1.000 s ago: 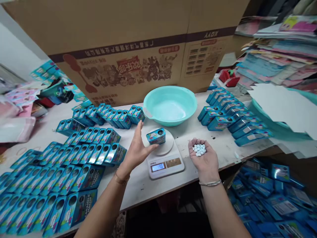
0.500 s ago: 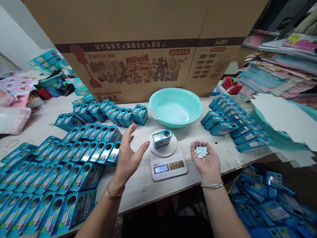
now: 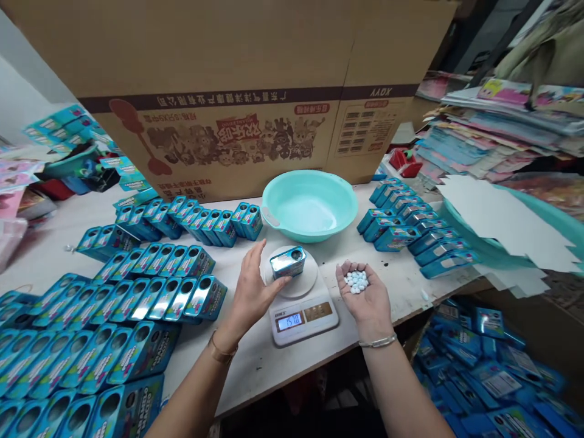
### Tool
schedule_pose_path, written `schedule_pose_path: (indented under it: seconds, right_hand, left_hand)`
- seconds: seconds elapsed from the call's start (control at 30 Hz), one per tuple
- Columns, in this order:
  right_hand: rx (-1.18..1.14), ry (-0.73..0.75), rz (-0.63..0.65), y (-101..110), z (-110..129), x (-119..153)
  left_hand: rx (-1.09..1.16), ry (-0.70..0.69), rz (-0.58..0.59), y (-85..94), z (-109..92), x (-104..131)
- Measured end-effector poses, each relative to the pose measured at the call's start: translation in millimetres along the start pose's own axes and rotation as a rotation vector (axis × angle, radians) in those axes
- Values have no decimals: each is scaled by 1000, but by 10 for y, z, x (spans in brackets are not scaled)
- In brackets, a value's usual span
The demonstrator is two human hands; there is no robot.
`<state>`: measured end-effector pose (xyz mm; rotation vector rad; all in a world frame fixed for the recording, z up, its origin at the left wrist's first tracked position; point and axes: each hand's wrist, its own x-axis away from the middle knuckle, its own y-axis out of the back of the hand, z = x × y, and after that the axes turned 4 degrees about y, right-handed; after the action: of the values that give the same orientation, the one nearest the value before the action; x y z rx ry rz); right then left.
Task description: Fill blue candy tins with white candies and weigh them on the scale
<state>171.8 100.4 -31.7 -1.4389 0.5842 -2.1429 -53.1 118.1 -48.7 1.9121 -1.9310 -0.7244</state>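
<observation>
The right hand (image 3: 367, 304), just right of the scale (image 3: 305, 325), is cupped with its palm up, and many small pale candies (image 3: 356, 282) lie in it. The left hand (image 3: 252, 298), at the left side of the scale, has its thumb spread from its fingers; whether the thumb touches the blue box (image 3: 288, 264), I cannot tell. This box rests on top of the scale. Behind the scale stands a turquoise basin (image 3: 310, 232).

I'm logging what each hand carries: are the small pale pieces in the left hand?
No, the small pale pieces lie in the upturned palm of the right hand.
</observation>
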Motion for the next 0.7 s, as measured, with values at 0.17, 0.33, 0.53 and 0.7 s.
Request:
schedule_pose_path:
  seconds: [0.17,0.33,0.53,0.7]
  right_hand:
    - [-27,-40,23,7,-79,-12]
    - [-52,-70,58,72,-137,-95]
    - [-126,-69,58,47,-220,-143]
    - [-153,-107,54,8,-245,-113]
  left_hand:
    - [19,31,156,-185,-21,-104]
    - [-111,-207,209,-37,-562,-104]
    - [-668,-292,533,-38,-1115,-187]
    - [-803,-291,593,-93,-1159,-236]
